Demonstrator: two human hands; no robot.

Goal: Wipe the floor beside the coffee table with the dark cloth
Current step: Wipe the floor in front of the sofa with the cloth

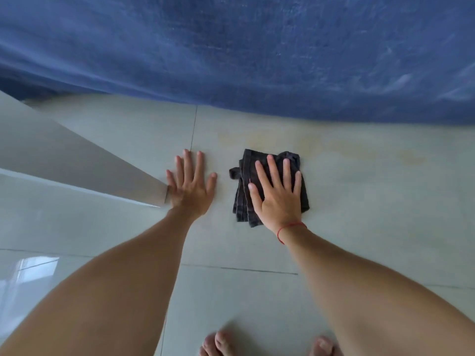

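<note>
Pressing flat on the folded dark grey cloth [272,186], the right hand [279,199] lies palm down with its fingers spread, gripping nothing, only pinning the fabric to the pale glossy tiled floor [359,227]. The left hand [191,187] is likewise open and flat on the bare tile just to the left of the cloth, apart from it, seemingly bracing the person's weight. Its heel sits against the corner of the pale, smooth-sided coffee table [77,155], which runs away to the left. Beyond the fingertips of both hands hangs a blue textured fabric [257,47]; what it covers cannot be told.

Faint yellowish stain marks [334,146] show on the tile just beyond and to the right of the right hand, so that is probably where the wiping should go. To do it well, keep the palm's weight even across the cloth so the folds do not bunch or slide out from under the fingers, sweep in overlapping strokes toward the marks, and let the left hand stay planted for balance. A thin red string bracelet [290,227] circles the right wrist.
</note>
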